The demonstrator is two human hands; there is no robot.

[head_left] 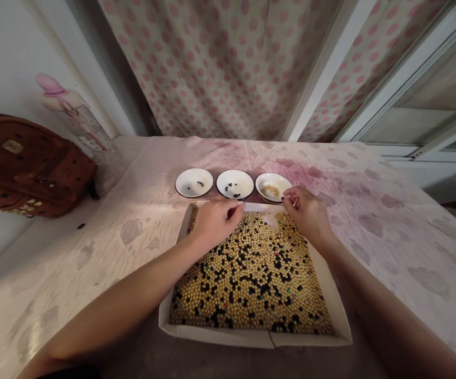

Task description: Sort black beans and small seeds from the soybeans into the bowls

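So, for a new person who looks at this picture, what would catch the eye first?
Most striking is the white tray in the middle, packed with yellow and black beans. The left hand and right hand reach over its far edge, near three small white dishes in a row. At far left sits a brown backpack.

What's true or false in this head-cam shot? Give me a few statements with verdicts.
Three white dishes stand in a row beyond the tray. True.
The rightmost dish holds black beans. False: it holds pale beans.
The left hand is inside the middle dish. False: it is over the tray's far edge, just short of that dish.
A brown backpack lies left of the tray. True.
The curtain is plain. False: it has pink dots.
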